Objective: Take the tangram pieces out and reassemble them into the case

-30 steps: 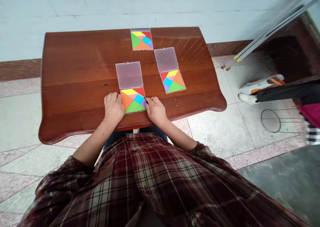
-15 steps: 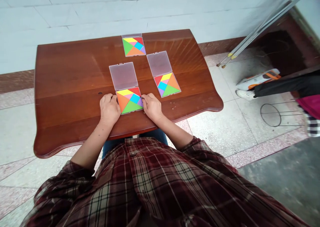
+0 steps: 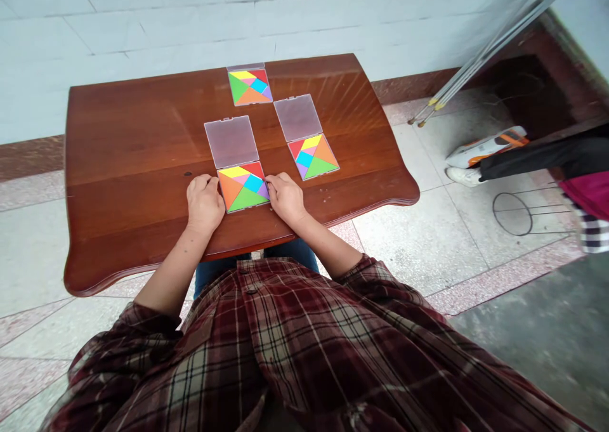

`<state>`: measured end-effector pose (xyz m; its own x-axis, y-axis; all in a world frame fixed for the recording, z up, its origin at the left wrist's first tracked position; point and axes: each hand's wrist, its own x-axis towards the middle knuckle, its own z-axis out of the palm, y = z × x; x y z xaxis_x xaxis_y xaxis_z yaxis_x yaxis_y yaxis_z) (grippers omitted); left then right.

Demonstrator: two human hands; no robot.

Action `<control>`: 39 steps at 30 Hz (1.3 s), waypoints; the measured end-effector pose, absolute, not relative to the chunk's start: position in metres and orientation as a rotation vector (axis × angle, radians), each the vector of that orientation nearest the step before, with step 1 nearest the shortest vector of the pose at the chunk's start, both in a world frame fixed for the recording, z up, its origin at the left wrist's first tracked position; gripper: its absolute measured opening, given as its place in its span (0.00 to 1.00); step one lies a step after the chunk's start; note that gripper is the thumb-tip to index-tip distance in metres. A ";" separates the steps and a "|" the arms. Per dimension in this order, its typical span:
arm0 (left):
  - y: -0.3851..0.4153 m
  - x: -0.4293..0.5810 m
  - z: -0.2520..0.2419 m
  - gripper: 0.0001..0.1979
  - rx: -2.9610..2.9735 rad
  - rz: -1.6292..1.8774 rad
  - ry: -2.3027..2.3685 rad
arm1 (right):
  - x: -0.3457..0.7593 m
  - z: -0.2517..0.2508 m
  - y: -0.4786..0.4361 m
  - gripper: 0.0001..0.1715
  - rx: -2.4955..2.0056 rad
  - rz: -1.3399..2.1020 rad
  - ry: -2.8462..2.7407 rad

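Observation:
The nearest tangram case (image 3: 244, 188) lies flat on the wooden table, its square filled with colored pieces and its clear lid (image 3: 231, 142) folded back away from me. My left hand (image 3: 205, 202) rests at the case's left edge, fingers curled against it. At the right edge, by the purple piece, my right hand (image 3: 286, 197) has its thumb and fingers closed on the rim. A second tangram case (image 3: 314, 157) sits to the right, also with its lid laid back. Farther off, a third tangram case (image 3: 250, 87) is near the table's back edge.
The brown table (image 3: 128, 165) has a wavy front edge and stands by a pale block wall (image 3: 181, 19). Crutches (image 3: 457, 77) lean at the right. On that side another person's leg (image 3: 528, 156) and a wire ring frame (image 3: 512, 214) show above the floor.
The whole view has shifted slightly, so everything appears a little more to the left and higher. Both hands keep their places at the sides of the nearest case.

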<state>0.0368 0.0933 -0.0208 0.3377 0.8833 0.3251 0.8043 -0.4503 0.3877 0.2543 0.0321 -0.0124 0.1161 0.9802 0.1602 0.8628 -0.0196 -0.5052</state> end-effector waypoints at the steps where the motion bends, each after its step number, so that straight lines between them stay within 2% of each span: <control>1: 0.093 0.037 -0.021 0.18 2.436 0.756 1.550 | 0.255 -0.013 0.032 0.20 -1.912 0.319 -1.778; 39: 0.095 0.037 -0.022 0.17 2.352 0.737 1.553 | 0.256 -0.016 0.032 0.19 -1.905 0.317 -1.725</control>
